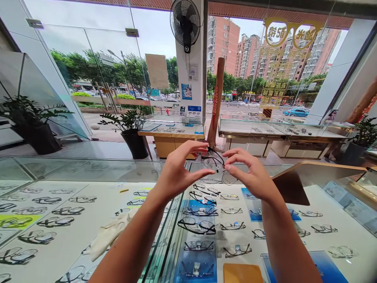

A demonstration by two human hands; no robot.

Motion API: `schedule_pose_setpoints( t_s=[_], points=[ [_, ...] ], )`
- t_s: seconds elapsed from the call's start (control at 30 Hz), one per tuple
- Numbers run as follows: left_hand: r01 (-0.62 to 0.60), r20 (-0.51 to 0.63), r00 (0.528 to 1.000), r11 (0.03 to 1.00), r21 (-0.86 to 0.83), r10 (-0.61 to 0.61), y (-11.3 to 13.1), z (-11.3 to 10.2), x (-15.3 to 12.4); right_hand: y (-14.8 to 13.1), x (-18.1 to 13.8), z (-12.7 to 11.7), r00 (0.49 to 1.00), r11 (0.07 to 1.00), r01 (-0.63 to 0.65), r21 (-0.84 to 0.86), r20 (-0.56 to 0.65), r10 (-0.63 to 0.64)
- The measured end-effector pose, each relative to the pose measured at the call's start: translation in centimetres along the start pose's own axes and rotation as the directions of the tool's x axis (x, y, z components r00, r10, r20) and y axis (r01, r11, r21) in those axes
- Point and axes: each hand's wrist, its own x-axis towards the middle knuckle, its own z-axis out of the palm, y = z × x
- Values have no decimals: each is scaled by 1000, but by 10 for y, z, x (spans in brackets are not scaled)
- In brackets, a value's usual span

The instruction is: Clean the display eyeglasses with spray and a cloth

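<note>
A pair of black-framed glasses point(213, 160) is held up in front of me, above a glass display counter point(88, 173). My left hand point(176, 171) pinches the frame's left side between thumb and fingers. At the frame's right side, my right hand point(250, 173) grips it with thumb and forefinger. Under the counter glass lie several pairs of glasses point(196, 225) in rows on white and blue trays.
A folded white cloth point(107, 236) lies on the counter at my left forearm. A tilted counter mirror point(309, 179) stands at the right. An orange pad point(242, 273) lies near the front edge. Beyond are more display cases point(172, 131), potted plants point(132, 129), a wall fan point(185, 23) and shop windows.
</note>
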Motion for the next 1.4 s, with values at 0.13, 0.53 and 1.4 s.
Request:
schedule_pose_setpoints(
  t_s=[0.13,0.53,1.4],
  points=[
    [96,20,995,980,-173,-94,-3,3,-1,6,1,0,995,991,-77,114,68,69],
    [142,3,988,903,-405,-154,-8,11,-3,15,4,11,978,895,-207,396,64,198],
    [553,480,712,831,65,-512,20,0,-9,-44,-37,-4,959,913,-108,-394,-285,-10]
  ],
)
